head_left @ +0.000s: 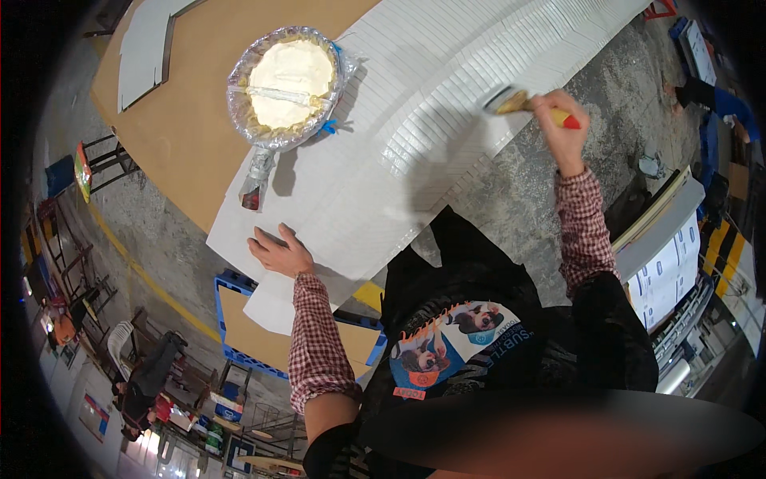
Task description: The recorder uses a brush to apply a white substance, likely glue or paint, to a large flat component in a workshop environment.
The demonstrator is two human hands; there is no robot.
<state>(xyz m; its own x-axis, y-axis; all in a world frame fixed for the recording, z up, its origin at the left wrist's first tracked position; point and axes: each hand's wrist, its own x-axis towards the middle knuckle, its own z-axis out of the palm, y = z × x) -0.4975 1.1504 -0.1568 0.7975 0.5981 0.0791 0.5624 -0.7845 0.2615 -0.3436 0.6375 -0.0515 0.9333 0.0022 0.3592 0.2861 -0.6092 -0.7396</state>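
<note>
My right hand [563,128] is closed round the yellow handle of a flat paintbrush [512,102], whose bristle end points left over the sheets' near edge. Whether the bristles touch the surface, I cannot tell. Long white sheets [351,191] lie overlapped in many narrow strips, with a wet-looking shine along the middle. My left hand [283,251] rests on the near left part of the sheets, fingers spread. Beyond it stands a round pan [231,88] wrapped in clear plastic, holding a thick cream-coloured paste [291,76]. Its plastic-wrapped handle [258,177] points toward my left hand.
Brown board [175,152] covers the table under the sheets; a white cut piece [145,56] lies at its far left. A blue pallet [251,363] with cardboard is below left. Printed sheets [666,271] on a stand are at right. Other people are at the left and right edges.
</note>
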